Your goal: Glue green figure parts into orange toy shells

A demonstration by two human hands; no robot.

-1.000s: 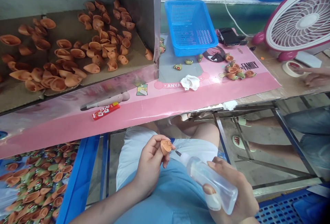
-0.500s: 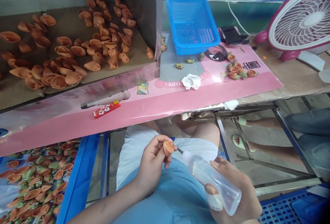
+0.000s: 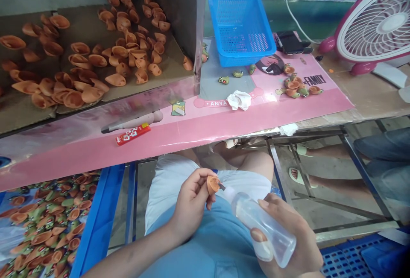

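An orange hollow moulded piece [image 3: 213, 185] is pinched between the thumb and fingers of the left hand [image 3: 192, 203], and it is held over the person's lap. A clear plastic squeeze bottle [image 3: 265, 229] is gripped in the right hand [image 3: 288, 239], with the fingers and thumb closed around its body. The bottle is held tilted, and its thin metal nozzle [image 3: 221, 186] is pointed up toward the left hand. That nozzle is now brought against the edge of the piece, whereas a narrow gap was seen between them a moment earlier. Beyond the hands, a pink printed board [image 3: 256, 115] is laid across the bench, and a white cloth [image 3: 238, 100] and a red packet [image 3: 133, 135] are placed on it. A blue plastic basket [image 3: 241, 28] is seen higher in the view than before. Many similar orange pieces [image 3: 91, 95] are spread over cardboard at the left.
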